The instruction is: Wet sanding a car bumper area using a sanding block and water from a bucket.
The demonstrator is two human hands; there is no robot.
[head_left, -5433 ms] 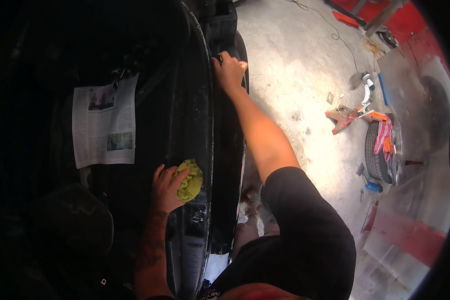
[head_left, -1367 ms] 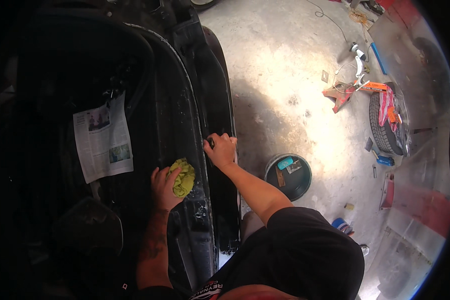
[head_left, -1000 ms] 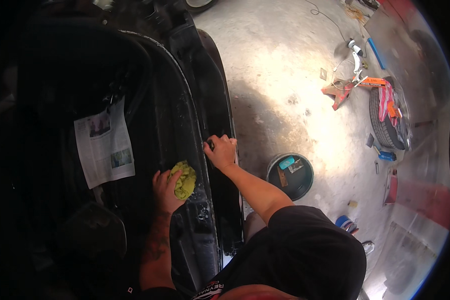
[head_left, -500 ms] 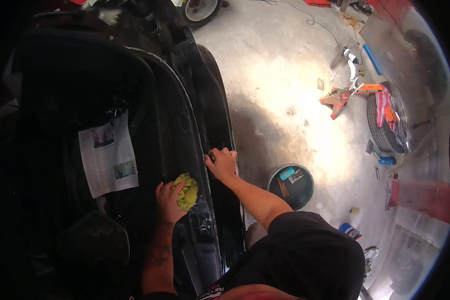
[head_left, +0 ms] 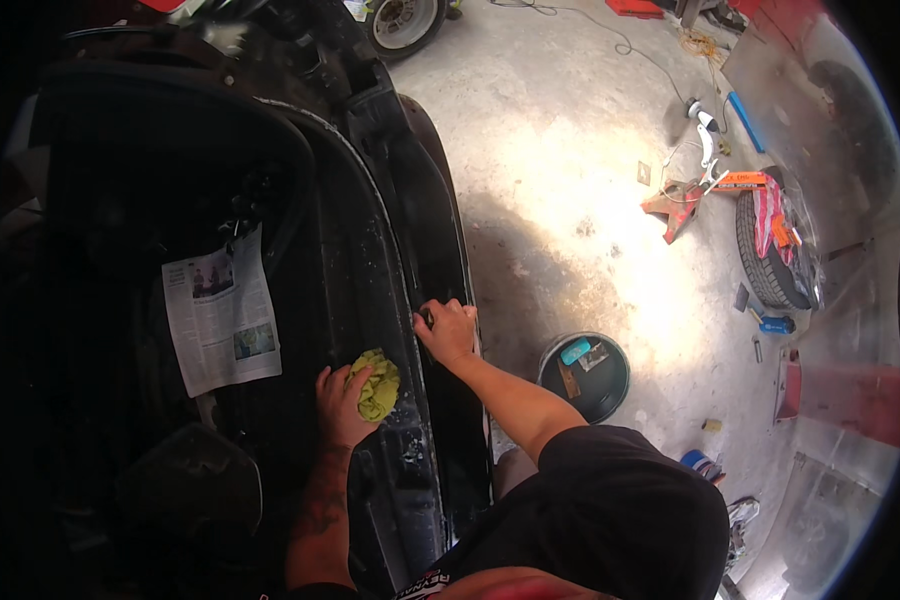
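My left hand [head_left: 344, 408] holds a crumpled yellow-green cloth [head_left: 378, 385] against the inner part of a black vehicle body [head_left: 360, 250]. To its right, my right hand [head_left: 448, 332] is closed at the outer black edge strip [head_left: 428, 180], its fingers curled round a small dark object I cannot make out, partly hidden by them. A printed newspaper sheet [head_left: 220, 310] lies on the dark surface left of both hands. Much of the vehicle's interior is too dark to tell.
Right of the body, a dark bucket [head_left: 600, 385] holding a teal block [head_left: 575, 350] stands on concrete [head_left: 530, 130]. Farther right are a red stand [head_left: 670, 210], a tire [head_left: 770, 270] with striped plastic, cords and hazy plastic sheeting [head_left: 850, 300]. A wheel [head_left: 403, 22] lies at the top.
Since the oldest frame my right hand has come down along the edge, nearer me, and the bucket has come into view. Lately both hands appear slightly lower as the view shifts.
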